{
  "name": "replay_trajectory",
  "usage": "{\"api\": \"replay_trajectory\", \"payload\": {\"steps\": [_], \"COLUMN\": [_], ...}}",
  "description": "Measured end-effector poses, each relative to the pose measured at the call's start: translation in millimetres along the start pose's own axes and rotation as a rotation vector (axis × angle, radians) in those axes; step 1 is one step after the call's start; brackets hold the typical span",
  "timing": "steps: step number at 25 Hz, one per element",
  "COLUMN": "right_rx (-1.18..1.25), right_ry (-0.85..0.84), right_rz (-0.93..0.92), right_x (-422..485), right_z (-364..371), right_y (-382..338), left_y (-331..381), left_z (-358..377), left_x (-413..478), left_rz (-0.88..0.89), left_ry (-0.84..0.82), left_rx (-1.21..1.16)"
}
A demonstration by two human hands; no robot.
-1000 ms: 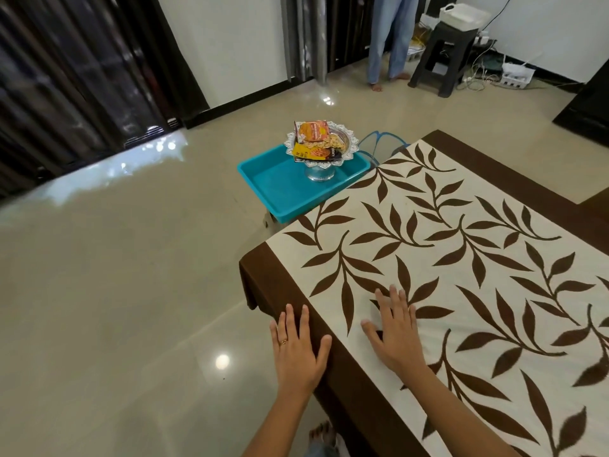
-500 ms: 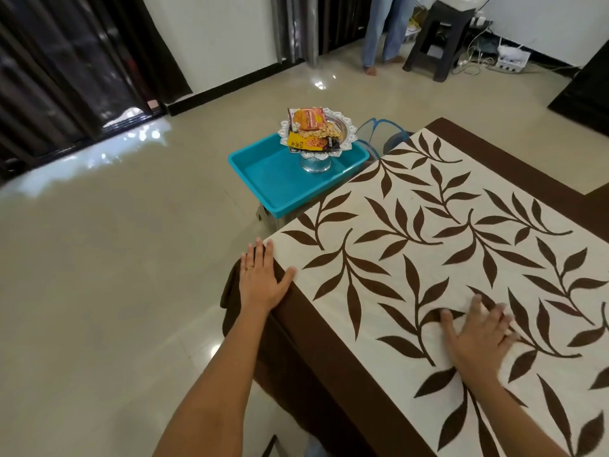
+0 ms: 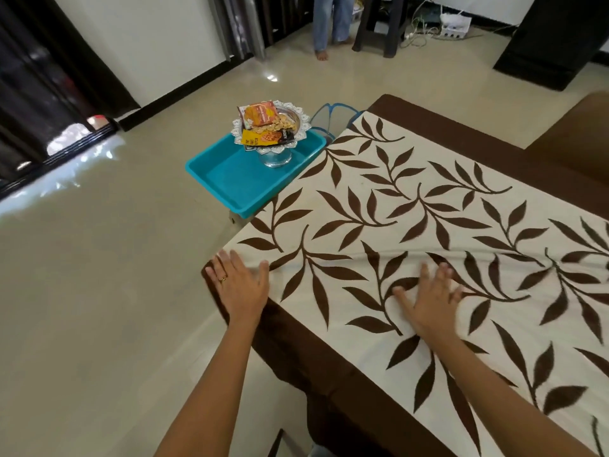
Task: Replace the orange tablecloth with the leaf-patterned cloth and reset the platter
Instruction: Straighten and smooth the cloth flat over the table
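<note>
The cream woven cloth printed with dark brown leafy sprigs and edged by a wide brown band (image 3: pixel 412 199) lies spread over the counter, its border hanging down the near side. The left hand (image 3: pixel 239 288) rests flat on the cloth's near corner, fingers straight and close together, thumb out, a thin ring on one finger. The right hand (image 3: pixel 428 301) lies palm down further in on the cloth, fingers straight and splayed, holding nothing. Just beyond the right hand's fingertips a long, soft ridge of fabric (image 3: pixel 461 255) runs across the weave; elsewhere the cloth looks smooth.

Well beyond the left hand, off the cloth's far corner, a rectangular teal plastic tray (image 3: pixel 230 179) carries the silver footed platter with a scalloped, lacy rim (image 3: pixel 304 125). Glossy orange and yellow snack packets (image 3: pixel 260 115) are heaped on the platter.

To the left of the left hand stretches a polished beige tile floor (image 3: pixel 99 291).
</note>
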State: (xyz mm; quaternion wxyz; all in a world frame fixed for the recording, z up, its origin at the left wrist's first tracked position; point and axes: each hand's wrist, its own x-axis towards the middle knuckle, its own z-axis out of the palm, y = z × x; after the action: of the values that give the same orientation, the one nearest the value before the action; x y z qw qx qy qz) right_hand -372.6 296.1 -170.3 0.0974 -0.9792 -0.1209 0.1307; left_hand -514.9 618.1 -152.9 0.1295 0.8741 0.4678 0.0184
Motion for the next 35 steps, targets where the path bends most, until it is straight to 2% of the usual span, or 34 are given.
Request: {"api": "replay_trajectory", "payload": {"steps": [2,4,6,10,12,15,17,22,25,30,35], "right_rx": [-0.048,-0.035,-0.041,-0.033,0.012,0.017,-0.019,0.032,0.076,0.136,0.055], "right_ry": [0.007,0.020,0.018,0.026,0.033,0.016,0.016,0.025,0.022,-0.009,-0.115], "right_rz": [-0.100,-0.146,-0.161,-0.144,-0.127,-0.135,-0.132,-0.051,-0.065,-0.329,-0.604], "right_x": [-19.5,-36.2,-49.6,-68.3,-76.1,-89.1,-98.8,-124.2,-115.5,-77.5,-79.2], "right_z": [7.1,11.7,13.9,9.5,5.8,8.5,13.0,13.9,7.4,1.7,28.9], "right_y": [-0.1,2.2,13.0,40.0,47.1,53.8,59.7,77.7,61.2,-28.3,-106.3], "left_y": [39.9,64.8,66.1,62.3,84.3,121.8,128.9,106.6,74.0,-2.3,-45.7], "left_z": [10.9,24.7,33.7,35.8,38.2,51.9,59.9,54.3,43.4,19.7,8.2], "left_x": [-13.4,-34.5,-49.1,-53.3,-63.3,-96.7,-111.0,-98.5,-60.9,2.4,20.3], "left_rz": [0.200,0.397,0.441,0.367,0.475,0.769,0.827,0.764,0.534,0.200,0.111], "left_ry": [-0.051,-0.125,-0.149,-0.161,-0.150,-0.225,-0.234,-0.236,-0.199,-0.114,-0.099], "left_rx": [-0.065,-0.032,0.052,0.060,0.028,-0.006,0.066,0.125,0.090,0.015,0.016]}}
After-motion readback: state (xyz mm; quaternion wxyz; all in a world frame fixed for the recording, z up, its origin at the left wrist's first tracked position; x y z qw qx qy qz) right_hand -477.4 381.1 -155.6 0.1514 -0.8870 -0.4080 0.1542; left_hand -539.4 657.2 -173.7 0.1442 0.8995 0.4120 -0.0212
